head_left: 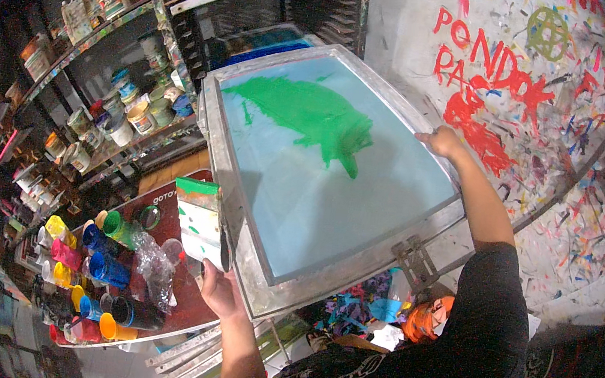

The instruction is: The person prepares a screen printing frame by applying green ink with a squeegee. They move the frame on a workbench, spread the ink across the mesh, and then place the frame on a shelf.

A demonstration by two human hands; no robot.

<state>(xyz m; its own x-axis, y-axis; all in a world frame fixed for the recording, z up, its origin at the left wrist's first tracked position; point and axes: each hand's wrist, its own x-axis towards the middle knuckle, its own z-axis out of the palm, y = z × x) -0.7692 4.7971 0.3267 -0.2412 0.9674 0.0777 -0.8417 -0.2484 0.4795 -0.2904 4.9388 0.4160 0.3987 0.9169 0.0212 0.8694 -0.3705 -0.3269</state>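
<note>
A screen printing frame [199, 104] with a pale blue mesh is tilted in front of me. A thick smear of green ink [311, 114] lies across the mesh's upper half. My right hand [443, 141] is closed on the frame's right edge. At its lower left corner, my left hand [222, 290] is closed against the frame, thumb up and fingers mostly hidden. A white scraper [198, 225] with a green-inked top edge stands just above that thumb; whether the same hand also grips it is unclear.
A dark red table [191, 292] at left carries several coloured cups [110, 270] and crumpled clear plastic [157, 269]. Shelves [126, 145] of paint tubs stand behind it. Below the frame is a metal hinge clamp [416, 263]. A paint-splattered wall [536, 134] rises at right.
</note>
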